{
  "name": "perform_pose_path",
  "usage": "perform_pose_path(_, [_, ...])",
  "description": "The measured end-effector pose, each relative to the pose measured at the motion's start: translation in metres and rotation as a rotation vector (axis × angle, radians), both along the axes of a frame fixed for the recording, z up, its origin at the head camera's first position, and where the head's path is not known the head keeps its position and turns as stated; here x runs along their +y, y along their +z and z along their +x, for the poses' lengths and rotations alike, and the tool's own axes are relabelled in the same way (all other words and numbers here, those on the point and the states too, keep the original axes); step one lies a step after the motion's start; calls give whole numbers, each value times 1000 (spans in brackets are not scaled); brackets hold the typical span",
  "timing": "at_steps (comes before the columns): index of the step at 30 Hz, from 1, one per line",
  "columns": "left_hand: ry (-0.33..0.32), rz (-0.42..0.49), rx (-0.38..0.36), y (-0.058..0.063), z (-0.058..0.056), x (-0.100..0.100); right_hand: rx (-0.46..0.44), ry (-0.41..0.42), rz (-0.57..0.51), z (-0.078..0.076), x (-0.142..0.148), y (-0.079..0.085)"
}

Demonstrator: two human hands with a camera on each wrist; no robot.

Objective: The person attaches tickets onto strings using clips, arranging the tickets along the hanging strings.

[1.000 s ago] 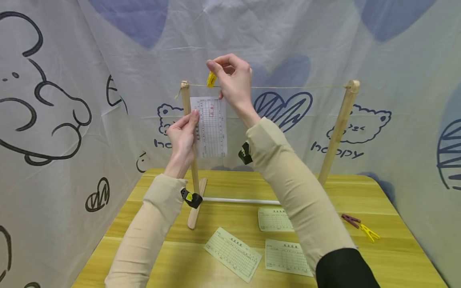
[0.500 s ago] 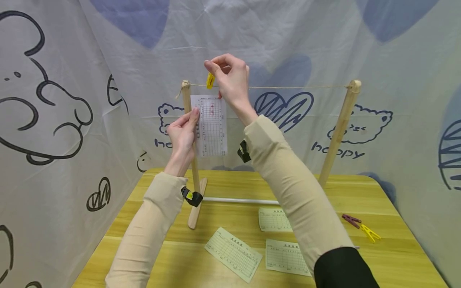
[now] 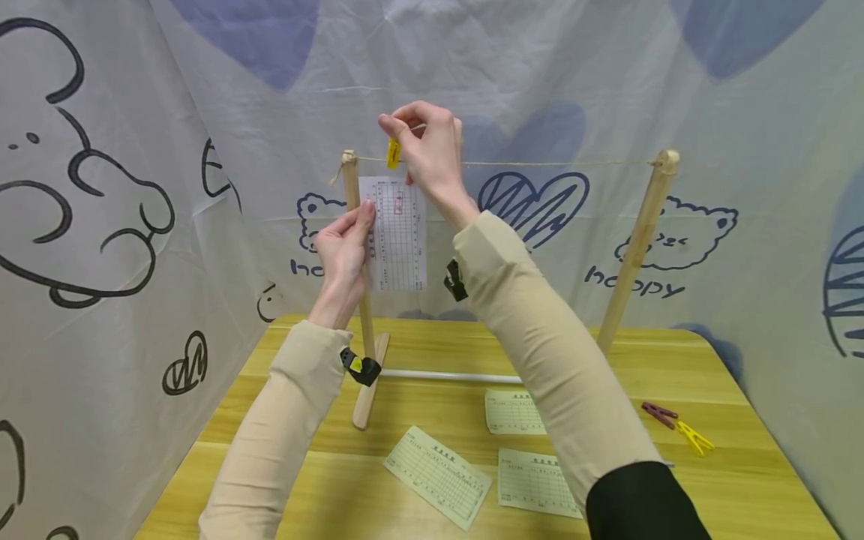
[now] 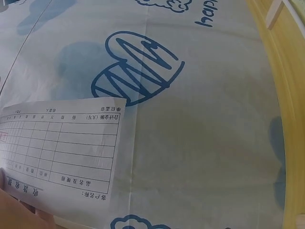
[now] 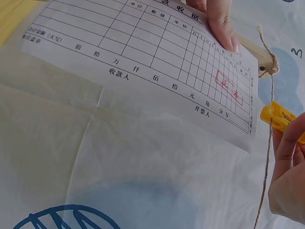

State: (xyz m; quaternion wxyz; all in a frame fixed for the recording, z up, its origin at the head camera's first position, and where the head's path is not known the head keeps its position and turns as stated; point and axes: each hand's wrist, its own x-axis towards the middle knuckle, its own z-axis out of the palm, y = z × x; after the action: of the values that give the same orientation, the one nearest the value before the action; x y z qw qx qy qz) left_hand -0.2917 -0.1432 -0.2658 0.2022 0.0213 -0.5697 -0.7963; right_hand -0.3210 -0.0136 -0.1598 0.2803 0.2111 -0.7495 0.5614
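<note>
My left hand (image 3: 344, 244) pinches the left edge of a white printed receipt slip (image 3: 398, 247) with a red stamp box, held upright beside the left wooden post (image 3: 351, 184). The slip's top edge lies just below the twine line (image 3: 553, 163). Above it, my right hand (image 3: 435, 146) pinches a yellow clothespin (image 3: 394, 153) between thumb and fingers. In the right wrist view the clothespin (image 5: 276, 117) overlaps the twine (image 5: 267, 181), a little apart from the slip's edge (image 5: 250, 138). Part of my left hand (image 4: 21, 210) shows low in the left wrist view.
Three receipt slips lie on the wooden table: one slanted slip (image 3: 439, 477), one near slip (image 3: 536, 480) and one farther back (image 3: 513, 412). A purple clothespin (image 3: 658, 412) and a yellow clothespin (image 3: 694, 436) lie at right. The right post (image 3: 637, 247) and a white crossbar (image 3: 452, 376) belong to the stand.
The slip has risen slightly toward the twine in my left hand. My right hand has shifted a little left with the yellow clothespin.
</note>
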Motion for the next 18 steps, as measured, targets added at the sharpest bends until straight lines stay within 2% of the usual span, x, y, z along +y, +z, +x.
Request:
perform_pose_path(11, [8,-18,3,1,0,0,-17,-67,103,-2,-3,2])
perform_pose_path(18, [5,-9,3,2,-1,0,-42,-82,141,-3,-3,3])
